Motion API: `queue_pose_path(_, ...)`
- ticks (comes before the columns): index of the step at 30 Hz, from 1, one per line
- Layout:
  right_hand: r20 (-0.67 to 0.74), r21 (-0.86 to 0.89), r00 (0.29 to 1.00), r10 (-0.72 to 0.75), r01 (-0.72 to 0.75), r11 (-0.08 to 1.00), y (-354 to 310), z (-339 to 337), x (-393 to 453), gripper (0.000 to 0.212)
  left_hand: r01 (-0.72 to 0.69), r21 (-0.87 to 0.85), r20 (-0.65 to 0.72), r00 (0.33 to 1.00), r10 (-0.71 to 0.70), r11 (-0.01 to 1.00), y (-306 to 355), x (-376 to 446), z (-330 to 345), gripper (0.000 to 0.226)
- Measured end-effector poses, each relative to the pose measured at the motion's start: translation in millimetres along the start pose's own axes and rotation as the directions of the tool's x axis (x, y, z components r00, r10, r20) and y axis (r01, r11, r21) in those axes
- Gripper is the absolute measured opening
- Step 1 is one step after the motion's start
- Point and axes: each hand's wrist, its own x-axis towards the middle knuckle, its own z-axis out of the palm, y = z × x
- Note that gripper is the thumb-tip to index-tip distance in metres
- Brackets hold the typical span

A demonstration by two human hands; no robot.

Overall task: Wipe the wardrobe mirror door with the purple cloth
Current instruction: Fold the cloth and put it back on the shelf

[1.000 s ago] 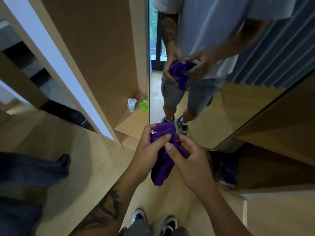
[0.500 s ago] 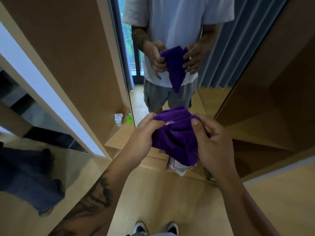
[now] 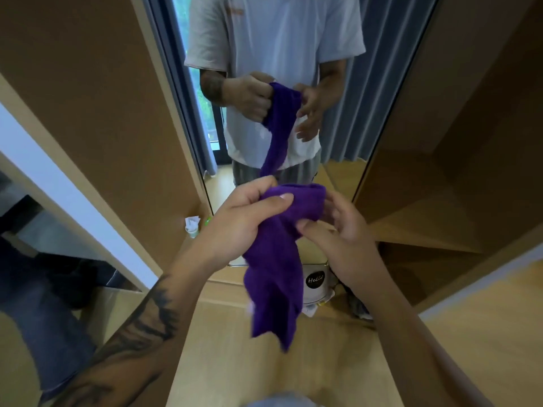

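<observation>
Gripping purple cloth (image 3: 276, 259) in my left grip (image 3: 238, 221), thumb and fingers curling round its bunched top; rest hanging down below grip. My right grip (image 3: 338, 230) touching cloth's right side, thumb pressing fabric, fingers loosely spread. Mirror door (image 3: 279, 54) standing just beyond both grips, not touching cloth, reflecting me. White container (image 3: 315, 282) with black label sitting on floor below right grip.

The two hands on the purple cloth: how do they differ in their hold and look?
The left hand grips the purple cloth near its top with curled fingers; the right hand only touches it, thumb against the cloth, fingers loose. The left forearm bears a dark tattoo; the right is bare. Both are held in front of the mirror.
</observation>
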Motion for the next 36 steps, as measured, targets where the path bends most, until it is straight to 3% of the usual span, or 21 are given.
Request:
queue_pose_path(2,0.135,0.035,0.991,-0.009,0.004,0.999,4,5,9,0.049,-0.061,0.058,0.091,0.994,0.055,0.996,4,1,0,0.027)
queue_pose_path(5,0.285,0.011,0.958,0.003,-0.006,1.0,10,11,12,0.03,-0.177,0.166,0.14,0.978,0.154,0.97,14,0,-5,0.031)
queue_pose_path(9,0.241,0.061,0.97,-0.02,0.006,0.998,13,18,5,0.026,-0.253,0.276,0.165,0.963,0.213,0.928,28,-5,-23,0.032)
queue_pose_path(12,0.163,0.161,0.986,0.029,-0.056,0.985,6,22,0,0.038,-0.283,0.338,0.125,0.959,0.256,0.897,39,-8,-35,0.028)
queue_pose_path(14,0.147,0.124,0.988,0.041,-0.059,0.991,5,22,-4,0.041,-0.289,0.343,0.093,0.957,0.273,0.894,43,-9,-39,0.025)
queue_pose_path(17,0.244,-0.005,0.963,0.118,-0.12,0.993,9,23,-13,0.04,-0.288,0.291,0.048,0.957,0.286,0.912,46,-6,-41,0.018)
queue_pose_path(20,0.281,0.02,0.938,0.204,-0.218,0.976,12,25,-22,0.043,-0.273,0.235,-0.022,0.958,0.286,0.933,43,2,-38,0.016)
queue_pose_path(23,0.237,0.255,0.938,0.252,-0.31,0.916,10,27,-27,0.045,-0.216,0.169,-0.141,0.96,0.241,0.962,28,14,-40,0.025)
queue_pose_path(27,0.253,0.549,0.912,0.324,-0.411,0.728,-1,29,-30,0.042,-0.04,0.291,-0.272,0.954,0.123,0.956,-10,25,-38,0.034)
queue_pose_path(29,0.276,0.612,0.905,0.324,-0.425,0.666,-4,30,-33,0.042,0.061,0.324,-0.309,0.95,0.045,0.944,-33,21,-32,0.03)
queue_pose_path(31,0.278,0.647,0.906,0.319,-0.422,0.635,-7,29,-35,0.041,0.163,0.337,-0.338,0.94,-0.042,0.927,-54,11,-27,0.04)
queue_pose_path(34,0.272,0.642,0.904,0.33,-0.426,0.637,-6,27,-36,0.038,0.237,0.128,-0.345,0.921,-0.18,0.963,-72,-12,-17,0.033)
queue_pose_path(36,0.263,0.619,0.898,0.353,-0.438,0.652,-3,23,-36,0.042,0.353,0.06,-0.298,0.899,-0.321,0.934,-81,-25,-13,0.038)
